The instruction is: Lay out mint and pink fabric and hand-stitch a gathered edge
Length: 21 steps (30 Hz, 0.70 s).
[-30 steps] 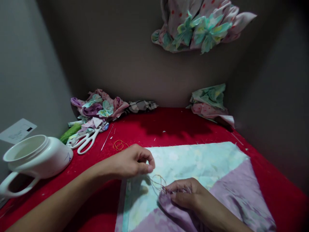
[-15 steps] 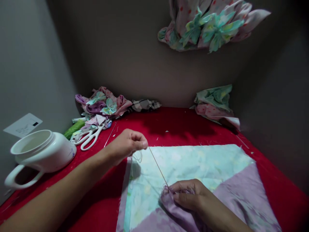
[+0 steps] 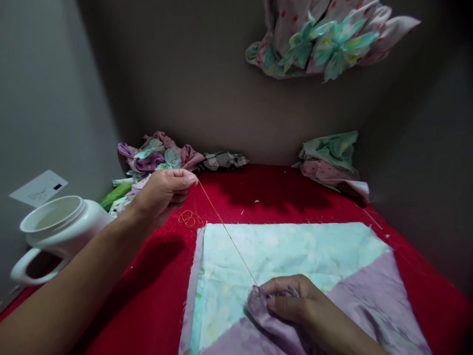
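Note:
My left hand (image 3: 168,191) is raised at the left of centre, its thumb and fingers pinched on an orange-brown thread (image 3: 226,229). The thread runs taut down to a gathered edge of purple fabric (image 3: 260,308). Whether a needle is in that pinch I cannot tell. My right hand (image 3: 295,298) grips the purple fabric near its frayed edge, thumb on top. Beneath it lies a large piece of mint floral cloth (image 3: 258,246) joined to purple cloth (image 3: 373,291). A loose coil of the thread (image 3: 189,218) hangs below my left hand.
A white handled jug (image 3: 79,222) stands at the left on the red table cover (image 3: 155,296). Behind my left hand are crumpled fabric scraps (image 3: 151,158) and a green object (image 3: 115,195). More folded cloth (image 3: 328,158) sits at the back right; ruffled fabric (image 3: 325,44) hangs above.
My left hand has moved up and to the left, drawing out a longer stretch of thread and now covering the scissors. My right hand has kept its grip, almost still.

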{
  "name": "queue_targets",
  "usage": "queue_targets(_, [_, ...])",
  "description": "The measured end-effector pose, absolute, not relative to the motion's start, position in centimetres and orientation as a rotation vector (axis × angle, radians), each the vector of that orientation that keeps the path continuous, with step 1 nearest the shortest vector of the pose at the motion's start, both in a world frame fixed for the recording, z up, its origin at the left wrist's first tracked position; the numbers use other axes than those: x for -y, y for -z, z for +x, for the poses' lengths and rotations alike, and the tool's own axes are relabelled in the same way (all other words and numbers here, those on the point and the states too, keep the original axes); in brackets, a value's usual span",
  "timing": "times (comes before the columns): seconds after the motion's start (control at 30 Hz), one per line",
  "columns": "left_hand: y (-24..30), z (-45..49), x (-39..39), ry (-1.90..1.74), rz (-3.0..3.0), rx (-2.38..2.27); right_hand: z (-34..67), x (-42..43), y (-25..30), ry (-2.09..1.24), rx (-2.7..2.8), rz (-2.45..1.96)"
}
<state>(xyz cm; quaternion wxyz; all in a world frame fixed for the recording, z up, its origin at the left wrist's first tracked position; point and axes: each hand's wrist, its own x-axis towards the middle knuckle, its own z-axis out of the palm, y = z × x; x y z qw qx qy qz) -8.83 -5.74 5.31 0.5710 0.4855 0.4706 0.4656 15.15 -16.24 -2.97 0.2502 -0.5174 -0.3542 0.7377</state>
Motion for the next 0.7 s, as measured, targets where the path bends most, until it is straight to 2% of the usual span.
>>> queue_targets(0.3, [-5.3, -10.0, 4.7, -1.215, 1.139, -1.145, 15.1, 16.2, 2.8, -1.992, 0.984, -1.419])
queue_targets(0.57, [-4.3, -9.9, 3.7, -1.265, 1.227, -1.453, 15.1, 16.2, 3.0, -1.981, 0.993, -1.420])
queue_targets(0.63, [-3.8, -9.1, 4.1, -1.161, 1.348, -1.547, 15.1, 16.2, 3.1, -1.978, 0.986, -1.427])
queue_targets(0.7, [-3.1, -7.9, 5.1, -0.776, 1.541, -1.470, 15.2, 16.2, 3.0, -1.985, 0.979, -1.416])
